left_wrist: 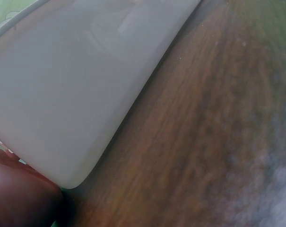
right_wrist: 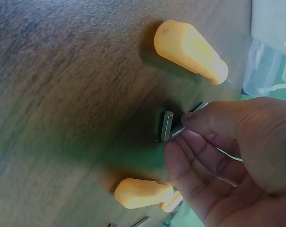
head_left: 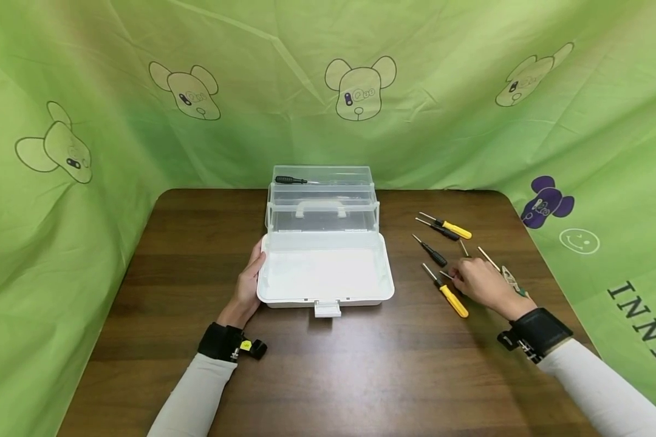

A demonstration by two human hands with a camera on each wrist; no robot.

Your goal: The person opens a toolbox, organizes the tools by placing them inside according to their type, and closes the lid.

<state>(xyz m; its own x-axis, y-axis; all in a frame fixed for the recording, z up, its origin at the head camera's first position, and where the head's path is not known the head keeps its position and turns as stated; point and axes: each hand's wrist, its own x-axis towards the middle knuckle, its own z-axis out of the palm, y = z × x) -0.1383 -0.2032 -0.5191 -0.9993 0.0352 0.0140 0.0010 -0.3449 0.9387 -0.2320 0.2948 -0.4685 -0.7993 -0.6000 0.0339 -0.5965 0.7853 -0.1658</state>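
Note:
A white toolbox (head_left: pixel 328 273) stands with its lid raised and its clear trays (head_left: pixel 322 194) unfolded at the back. My left hand (head_left: pixel 247 285) rests along the box's left side, fingers against the wall. In the left wrist view the plain wall (left_wrist: pixel 86 85) fills the upper left, with part of the hand in the corner. On the right, my right hand (head_left: pixel 483 282) is low over the table among loose tools. Thumb and fingers pinch a metal hex key (right_wrist: pixel 167 126), its short end sticking up; the hand covers part of its long arm.
Right of the box lie yellow-handled screwdrivers (head_left: pixel 452 300) and black-handled screwdrivers (head_left: pixel 433 254). Green-handled pliers (head_left: pixel 509 279) are partly behind the right hand, near a thin metal shaft (head_left: pixel 488 258). Another black-handled screwdriver (head_left: pixel 291 179) sits in the top tray. Green printed cloth (head_left: pixel 284 133) borders the table.

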